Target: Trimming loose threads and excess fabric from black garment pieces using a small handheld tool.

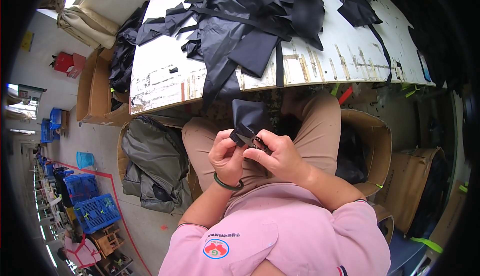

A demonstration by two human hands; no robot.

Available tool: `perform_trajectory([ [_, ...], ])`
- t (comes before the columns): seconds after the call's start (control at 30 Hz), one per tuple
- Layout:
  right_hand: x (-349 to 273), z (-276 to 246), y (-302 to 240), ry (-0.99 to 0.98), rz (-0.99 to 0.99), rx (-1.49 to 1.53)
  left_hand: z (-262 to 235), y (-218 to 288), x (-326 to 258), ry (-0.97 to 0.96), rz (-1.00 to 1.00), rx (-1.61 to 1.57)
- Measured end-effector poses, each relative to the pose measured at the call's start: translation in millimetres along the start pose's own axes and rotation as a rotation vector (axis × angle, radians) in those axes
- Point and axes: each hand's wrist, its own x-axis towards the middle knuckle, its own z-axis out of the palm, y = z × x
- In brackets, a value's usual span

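Above my lap, a black fabric piece (pixel 251 114) hangs between my two hands, its far end loose and spread out. My left hand (pixel 225 157) pinches the near edge of this fabric between thumb and fingers. From the other side, my right hand (pixel 282 155) closes round a small dark object (pixel 258 144) with light specks, pressed against the fabric's edge. Fingers cover most of that object, so its kind does not show. Just beyond, a heap of black fabric pieces and straps (pixel 240 21) covers the middle of the table, some hanging over its front edge.
The worn white table (pixel 165 83) stands in front of my knees. A cardboard box with grey-green fabric (pixel 155 151) is at my left, another open box (pixel 377 151) at my right. A smaller black piece with a strap (pixel 360 11) lies at the table's right. Blue crates (pixel 97 213) stand farther left.
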Motion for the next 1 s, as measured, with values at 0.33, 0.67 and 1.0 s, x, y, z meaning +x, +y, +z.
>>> perform_trajectory([
  [0.33,-4.4,2.4,8.1,0.021,0.003,0.043,1.5,0.7,-1.3,0.0,0.004,0.021],
  [0.67,-4.9,-0.1,6.4,0.011,0.026,0.025,-3.5,-0.7,-5.8,-0.084,0.003,0.068],
  [1.0,-2.7,-32.0,4.5,-0.196,0.205,0.223,-17.1,16.3,19.4,-0.285,-0.369,-0.318],
])
